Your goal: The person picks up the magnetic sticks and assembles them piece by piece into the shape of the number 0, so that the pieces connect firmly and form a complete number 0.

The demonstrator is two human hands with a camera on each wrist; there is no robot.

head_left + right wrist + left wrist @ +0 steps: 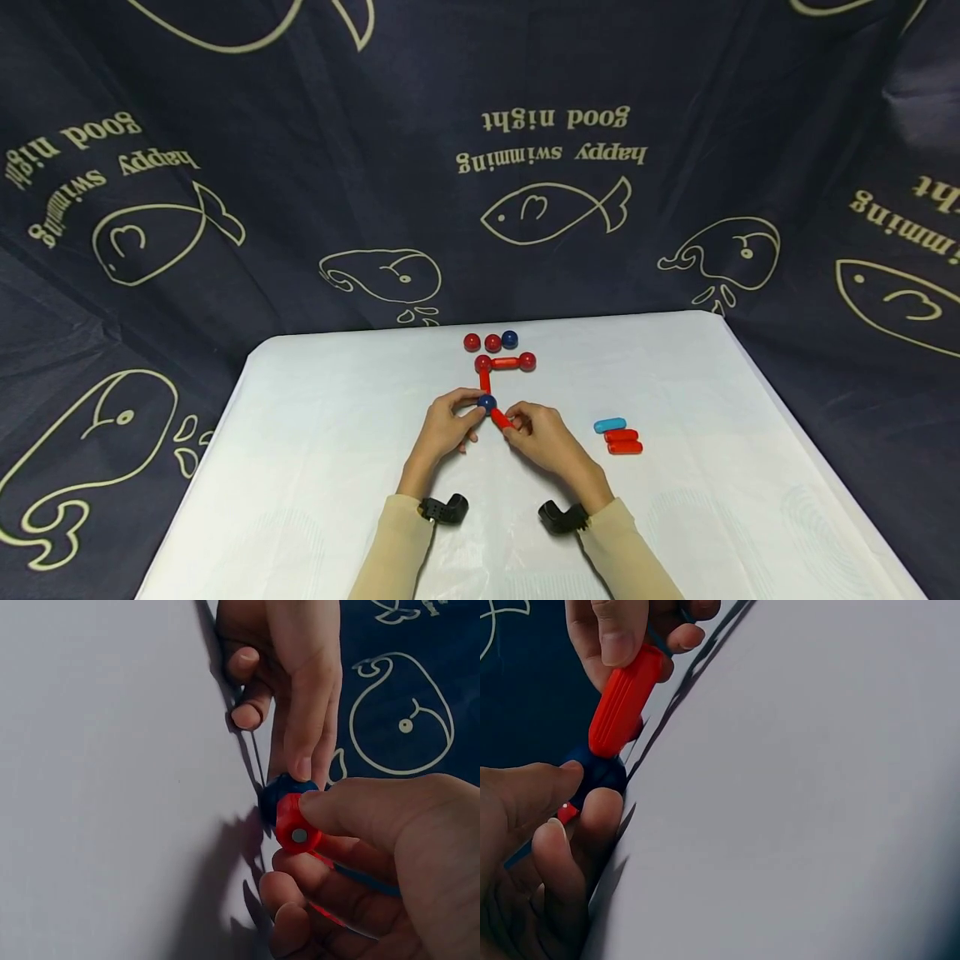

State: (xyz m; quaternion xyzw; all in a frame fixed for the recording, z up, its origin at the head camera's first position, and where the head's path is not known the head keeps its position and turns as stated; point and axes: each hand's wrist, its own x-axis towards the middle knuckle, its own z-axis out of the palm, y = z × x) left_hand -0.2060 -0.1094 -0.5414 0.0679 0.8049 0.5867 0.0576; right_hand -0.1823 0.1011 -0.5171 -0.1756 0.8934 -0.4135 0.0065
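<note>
My left hand (444,427) pinches a dark blue ball (487,404) between thumb and fingers. In my right hand (546,435) is a red rod (626,701), gripped near its outer end. The rod's other end meets the blue ball, slanting toward me on the right. From the ball's far side another red rod (484,382) runs back to a red ball (483,363). There a third red rod (506,363) leads right to a second red ball (527,362). A pale metal disc (299,835) shows in the held rod's end in the right wrist view.
Behind the joined pieces, two loose red balls (492,342) and a dark blue ball (510,339) sit near the far table edge. To the right lie a light blue rod (610,425) and two red rods (625,447). A dark printed curtain (450,200) hangs behind the white table (322,400).
</note>
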